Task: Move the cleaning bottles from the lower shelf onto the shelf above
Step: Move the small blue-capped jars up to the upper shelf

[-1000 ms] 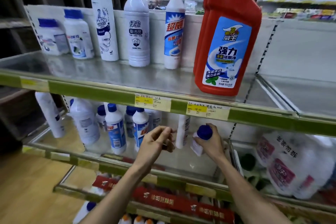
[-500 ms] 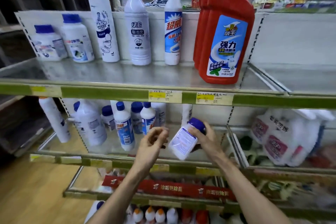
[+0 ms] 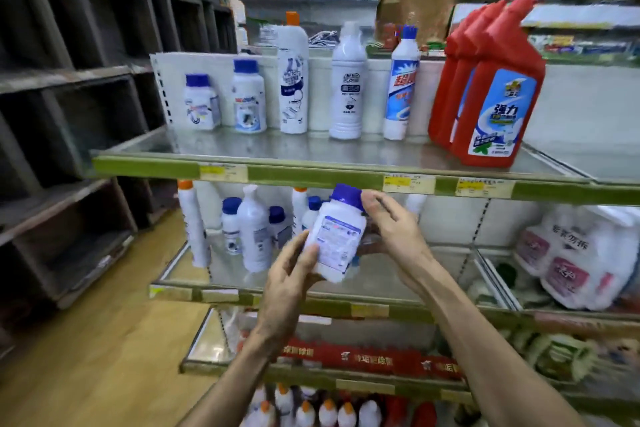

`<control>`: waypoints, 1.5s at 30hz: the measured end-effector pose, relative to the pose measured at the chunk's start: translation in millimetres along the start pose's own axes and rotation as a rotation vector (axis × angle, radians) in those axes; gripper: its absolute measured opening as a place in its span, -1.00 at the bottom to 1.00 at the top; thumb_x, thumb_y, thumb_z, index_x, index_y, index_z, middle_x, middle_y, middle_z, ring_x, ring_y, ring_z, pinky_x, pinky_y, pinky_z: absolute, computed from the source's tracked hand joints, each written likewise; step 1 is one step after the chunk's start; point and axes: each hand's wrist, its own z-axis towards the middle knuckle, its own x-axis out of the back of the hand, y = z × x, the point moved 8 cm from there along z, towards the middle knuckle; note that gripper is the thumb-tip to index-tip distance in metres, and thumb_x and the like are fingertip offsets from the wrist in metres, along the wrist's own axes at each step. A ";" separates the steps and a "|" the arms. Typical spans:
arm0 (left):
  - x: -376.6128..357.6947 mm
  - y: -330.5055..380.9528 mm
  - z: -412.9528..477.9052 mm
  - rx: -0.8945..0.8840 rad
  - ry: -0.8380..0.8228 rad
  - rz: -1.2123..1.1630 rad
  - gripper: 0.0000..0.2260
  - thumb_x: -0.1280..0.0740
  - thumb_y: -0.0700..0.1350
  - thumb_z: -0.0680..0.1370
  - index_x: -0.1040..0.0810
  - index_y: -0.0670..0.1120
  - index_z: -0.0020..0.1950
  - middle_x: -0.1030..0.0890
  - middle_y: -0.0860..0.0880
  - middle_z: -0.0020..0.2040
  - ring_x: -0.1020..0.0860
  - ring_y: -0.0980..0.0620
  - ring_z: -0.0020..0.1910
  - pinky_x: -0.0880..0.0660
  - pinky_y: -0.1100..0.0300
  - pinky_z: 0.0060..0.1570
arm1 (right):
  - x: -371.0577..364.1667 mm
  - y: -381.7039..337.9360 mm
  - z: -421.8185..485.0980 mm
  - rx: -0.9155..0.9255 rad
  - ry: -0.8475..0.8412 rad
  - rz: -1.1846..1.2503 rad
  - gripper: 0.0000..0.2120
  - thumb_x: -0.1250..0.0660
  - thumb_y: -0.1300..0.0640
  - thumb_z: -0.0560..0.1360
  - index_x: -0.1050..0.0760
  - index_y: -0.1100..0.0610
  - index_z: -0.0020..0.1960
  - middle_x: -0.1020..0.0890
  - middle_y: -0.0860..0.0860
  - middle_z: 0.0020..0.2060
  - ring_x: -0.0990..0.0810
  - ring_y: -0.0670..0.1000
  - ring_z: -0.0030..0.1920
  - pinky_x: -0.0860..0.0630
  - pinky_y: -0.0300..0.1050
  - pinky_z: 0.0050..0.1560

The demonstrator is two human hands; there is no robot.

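Before the lower shelf [image 3: 221, 295], the blue-capped bottle [image 3: 337, 243] had risen — left hand [image 3: 287, 284], previously empty, now gripped its base; right hand [image 3: 391, 229] clasped its neck.

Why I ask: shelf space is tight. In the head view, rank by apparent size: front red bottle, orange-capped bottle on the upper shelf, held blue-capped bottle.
1. front red bottle, clearly largest.
Then unsure: orange-capped bottle looks taller, held blue-capped bottle wider, being nearest the camera.
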 end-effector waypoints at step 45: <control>179.3 230.5 179.7 -0.235 -0.098 0.512 -0.72 -0.38 0.11 0.55 -0.61 0.01 0.19 -0.70 0.00 0.15 -0.63 0.04 0.15 -0.54 0.08 0.15 | -273.5 -180.3 185.8 0.298 -0.387 0.072 -0.69 -0.35 0.09 0.58 -0.58 0.27 0.22 -0.69 0.11 0.00 -0.65 0.02 -0.06 -0.61 -0.04 0.01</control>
